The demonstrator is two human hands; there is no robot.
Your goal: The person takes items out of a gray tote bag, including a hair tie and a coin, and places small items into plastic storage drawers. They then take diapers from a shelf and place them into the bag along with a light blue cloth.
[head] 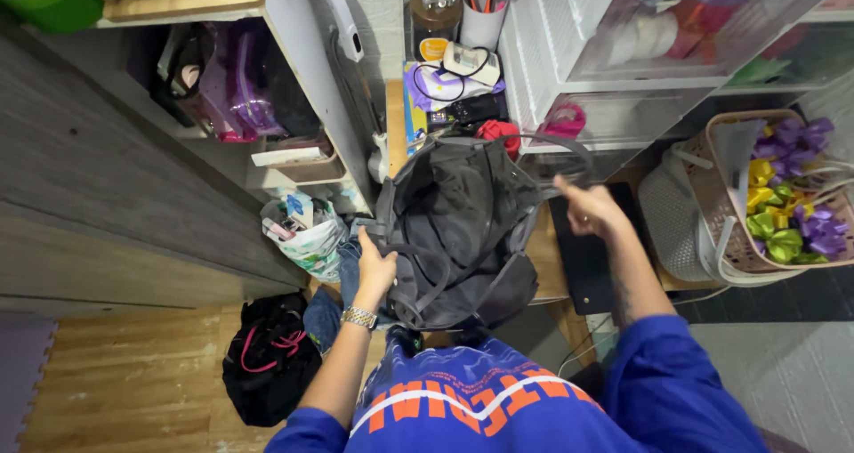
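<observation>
Item: grey bag (463,230), slumped on worktop (547,257) edge before me. My left hand (374,270) clamps its near rim, steadying it. My right hand (587,208) lifts strap, probably pinched; blur hides fingers. Ribbon-bow basket (712,230) right; black bag (267,364) on floor.

A large dark grey fabric bag (458,230) with long straps is lying on a wooden table (544,257), and both hands are working at it — the left hand (374,270), with a metal wristwatch (359,316) below it, is gripping the bag's near left edge, while the right hand (589,208) is pinching a strap at the upper right. A pink woven plastic basket (725,199) of purple, yellow and green ribbon bows (792,195) is sitting to the right. A small black bag with pink cords (269,357) is resting on the wooden floor — lower left.
</observation>
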